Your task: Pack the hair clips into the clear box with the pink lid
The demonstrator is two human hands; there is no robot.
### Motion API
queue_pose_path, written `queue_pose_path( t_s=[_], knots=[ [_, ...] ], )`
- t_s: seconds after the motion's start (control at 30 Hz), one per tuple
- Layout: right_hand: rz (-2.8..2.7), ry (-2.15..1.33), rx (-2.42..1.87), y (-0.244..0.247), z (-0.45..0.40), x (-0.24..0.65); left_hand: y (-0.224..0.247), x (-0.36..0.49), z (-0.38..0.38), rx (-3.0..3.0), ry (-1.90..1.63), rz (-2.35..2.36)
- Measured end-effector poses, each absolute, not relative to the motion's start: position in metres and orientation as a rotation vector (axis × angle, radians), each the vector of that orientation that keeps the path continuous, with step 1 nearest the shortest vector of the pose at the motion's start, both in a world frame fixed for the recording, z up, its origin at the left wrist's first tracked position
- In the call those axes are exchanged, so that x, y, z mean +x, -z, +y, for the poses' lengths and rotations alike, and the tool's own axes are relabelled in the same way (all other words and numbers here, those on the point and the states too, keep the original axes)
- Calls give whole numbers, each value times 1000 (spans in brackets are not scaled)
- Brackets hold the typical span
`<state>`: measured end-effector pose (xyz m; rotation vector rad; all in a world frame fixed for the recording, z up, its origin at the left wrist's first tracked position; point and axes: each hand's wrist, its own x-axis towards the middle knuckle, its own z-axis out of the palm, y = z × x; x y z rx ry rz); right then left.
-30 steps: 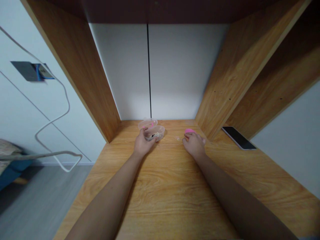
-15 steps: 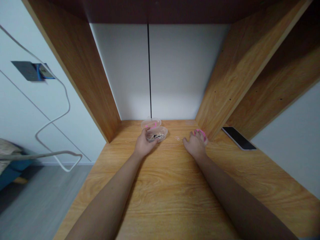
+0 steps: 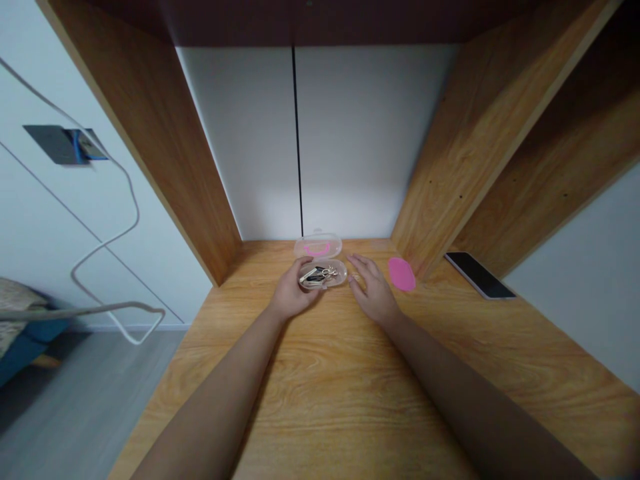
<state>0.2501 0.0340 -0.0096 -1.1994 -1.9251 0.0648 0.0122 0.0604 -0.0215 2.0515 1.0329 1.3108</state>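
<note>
One cable (image 3: 133, 190) hangs by the wall (image 3: 160, 267) at far left. The left hand (image 3: 293, 291) grips the left end of a clear box (image 3: 342, 275) on the bench (image 3: 330, 380), its lid (image 3: 334, 247) open behind, clips (image 3: 316, 275) inside. Just beside the box's right end, the right hand (image 3: 374, 291) is open. Next lies a flat pink piece (image 3: 401, 274), then an upright panel (image 3: 480, 127), and beyond it a phone (image 3: 479, 275).

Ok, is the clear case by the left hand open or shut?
Open: the clear case has its lid back behind it, and small items show inside.
</note>
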Motion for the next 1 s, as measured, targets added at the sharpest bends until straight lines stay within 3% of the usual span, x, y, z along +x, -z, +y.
queue_pose_path(
  t_s=[0.5,0.8,1.0],
  knots=[
    [-1981,-240,-1213,9,30,245,6,11,47,2423,-1315,822],
    [-1913,-218,-1273,13,34,249,22,16,56,2348,-1446,886],
    [-1887,-207,-1278,10,32,249,23,14,58,2400,-1234,1002]
  ],
)
